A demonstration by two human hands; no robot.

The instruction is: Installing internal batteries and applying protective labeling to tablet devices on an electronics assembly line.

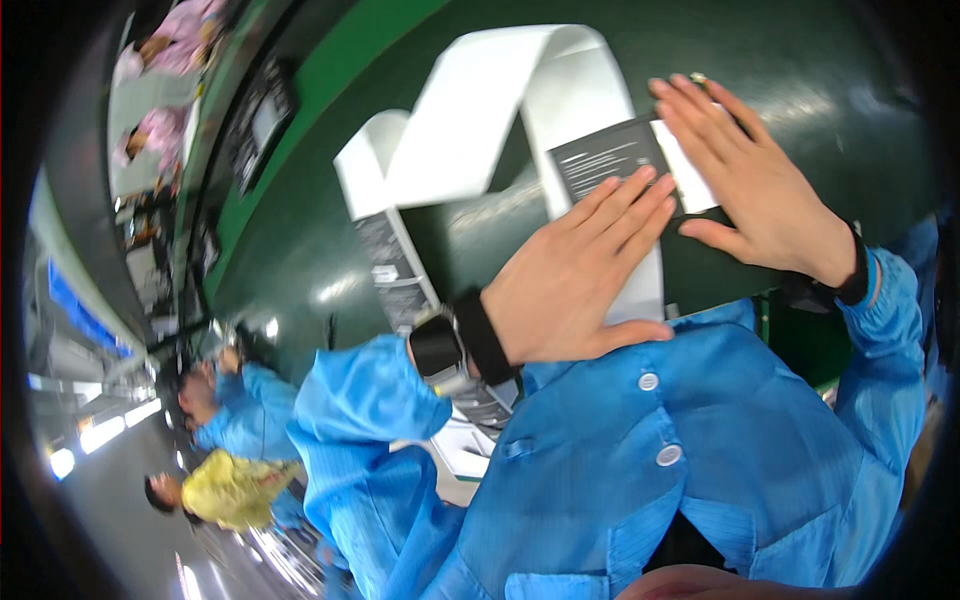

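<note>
My left hand (585, 268) lies flat with its fingers stretched out, the fingertips on the lower edge of a black printed label (605, 160). My right hand (752, 190) is also flat, fingers extended and thumb apart, over the right part of a small white panel (688, 172) beside the label. A long white strip of label backing (470, 95) loops up from the table and runs under the label and my left hand. More black labels show on the strip's other stretch (393, 265). Whatever lies under my palms is hidden.
The dark green table (300, 225) curves around the work. Near my left elbow lies a white sheet (462, 448). Dark equipment (262, 120) stands past the table's left edge. People in blue (245, 405), yellow (235, 490) and pink (165, 135) are off to the left.
</note>
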